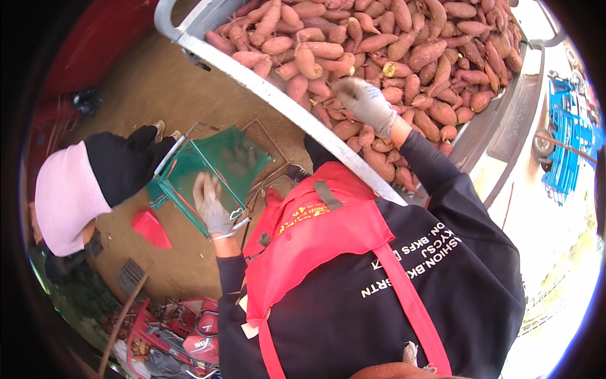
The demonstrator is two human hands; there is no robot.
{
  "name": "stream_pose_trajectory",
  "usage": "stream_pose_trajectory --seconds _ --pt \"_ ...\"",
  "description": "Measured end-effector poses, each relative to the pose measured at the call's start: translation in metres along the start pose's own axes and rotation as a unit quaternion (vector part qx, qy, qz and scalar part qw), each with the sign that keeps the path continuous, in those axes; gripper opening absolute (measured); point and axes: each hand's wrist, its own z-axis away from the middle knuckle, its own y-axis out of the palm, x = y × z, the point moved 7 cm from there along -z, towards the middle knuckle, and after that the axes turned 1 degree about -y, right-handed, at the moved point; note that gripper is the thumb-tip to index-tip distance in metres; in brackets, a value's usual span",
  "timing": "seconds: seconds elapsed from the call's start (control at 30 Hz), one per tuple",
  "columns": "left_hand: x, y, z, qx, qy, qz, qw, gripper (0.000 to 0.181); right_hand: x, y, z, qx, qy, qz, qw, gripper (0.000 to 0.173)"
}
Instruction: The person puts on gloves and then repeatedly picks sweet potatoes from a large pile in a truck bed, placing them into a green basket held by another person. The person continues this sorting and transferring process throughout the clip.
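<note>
A large heap of reddish sweet potatoes (426,57) fills the cargo bed behind a pale metal side rail (284,106). My right hand (364,102), in a grey-white work glove, reaches over that rail onto the heap. Its fingers are curled and blurred, so whether they grip a sweet potato is hidden. Lower left, my gloved left hand (210,201) is above the mouth of a green mesh bag (208,161), fingers extended with nothing seen in them. A metal frame (173,154) spreads the bag's mouth. Several sweet potatoes (241,156) show dimly through the mesh.
A bent-over person in a pink top (71,199) is beyond the bag. On the dirt floor lie a red piece of material (151,229) and a grey plastic crate (130,275). Red machinery (199,336) stands at bottom left; a blue vehicle (570,137) is far right.
</note>
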Motion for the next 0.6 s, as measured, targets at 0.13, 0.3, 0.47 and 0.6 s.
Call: stream_pose_trajectory --seconds 0.13,0.3,0.47,0.6 --pt "-0.11 0.172 0.014 0.192 0.191 -0.063 0.961 0.028 -0.052 0.086 0.047 0.425 0.06 0.257 0.866 0.024" --pt "-0.136 0.33 0.047 0.361 0.434 -0.214 0.797 0.02 -0.134 0.193 0.09 0.345 -0.057 0.444 0.825 0.028" --pt "-0.075 0.356 0.032 0.399 0.497 -0.337 0.692 0.021 -0.13 0.189 0.073 0.408 -0.07 0.463 0.784 0.027" --pt "-0.072 0.36 0.03 0.386 0.487 -0.393 0.678 0.027 -0.116 0.187 0.07 0.396 -0.046 0.477 0.783 0.028"
